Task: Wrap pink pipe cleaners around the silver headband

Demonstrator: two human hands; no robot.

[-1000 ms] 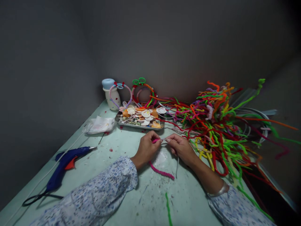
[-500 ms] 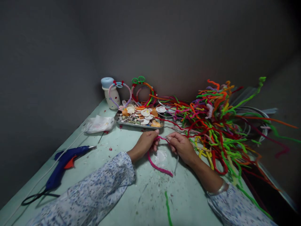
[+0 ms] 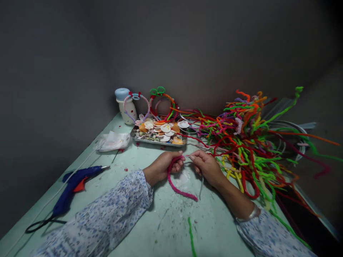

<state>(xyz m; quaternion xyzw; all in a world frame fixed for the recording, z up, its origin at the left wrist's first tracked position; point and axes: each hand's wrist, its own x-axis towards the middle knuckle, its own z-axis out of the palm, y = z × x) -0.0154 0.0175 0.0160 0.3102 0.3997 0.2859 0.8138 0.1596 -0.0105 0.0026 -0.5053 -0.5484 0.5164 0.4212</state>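
Between my hands is a headband (image 3: 175,187), its left side covered in fuzzy magenta pipe cleaner and its right end a bare, thin grey strip (image 3: 201,188). My left hand (image 3: 163,166) pinches it at the upper left, where the magenta covering stops. At the upper right, the thumb and fingers of my right hand (image 3: 207,166) close on the bare part. A short pale stretch shows between the two hands. Both ends of the headband point down toward the table.
A blue glue gun (image 3: 76,187) lies at left, near a white plastic packet (image 3: 114,141). Behind my hands, a metal tray (image 3: 158,143) holds shell-like pieces, with decorated hoops (image 3: 136,95) and a blue-lidded jar (image 3: 127,107). Colourful pipe cleaners (image 3: 241,132) heap at right; a green one (image 3: 191,237) lies in front.
The magenta strand that stretched toward my right hand no longer spans the gap; a pale strip shows there. My left hand has shifted slightly, baring more of the magenta side. My right hand stays nearly in place.
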